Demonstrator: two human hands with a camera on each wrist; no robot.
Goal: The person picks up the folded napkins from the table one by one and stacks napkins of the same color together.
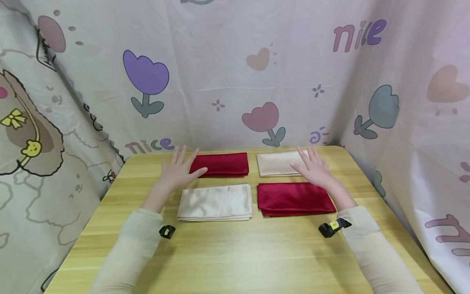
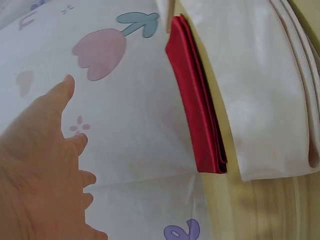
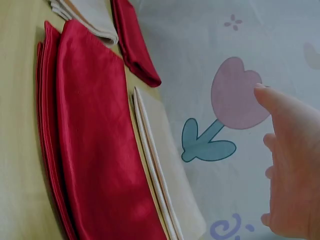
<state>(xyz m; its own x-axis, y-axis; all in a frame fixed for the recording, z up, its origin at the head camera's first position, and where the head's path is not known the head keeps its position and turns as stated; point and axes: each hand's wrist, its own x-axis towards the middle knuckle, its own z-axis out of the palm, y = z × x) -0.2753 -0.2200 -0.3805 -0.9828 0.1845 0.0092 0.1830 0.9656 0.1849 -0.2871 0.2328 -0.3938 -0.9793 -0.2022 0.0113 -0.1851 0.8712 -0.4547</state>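
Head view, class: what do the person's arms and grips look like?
The left sleeve and right sleeve are long, pale cream. A black device sits by the left cuff; another, with a yellow label, by the right cuff. The left grip and right grip wear no gloves.

1. The head view is bright and evenly lit, fairly sharp on the printed curtain [image 1: 205, 61].
2. A pale glare patch lies on the near middle of the bench [image 1: 253, 261], with soft, faint shadows beside both sleeves [image 1: 137, 241].
3. The nearer red cloth [image 1: 295, 198] shows a gentle sheen.
4. Both wrist views look dimmer and softer; the right one's curtain leans bluish, its fingers [image 3: 270, 143] lacking fine detail.
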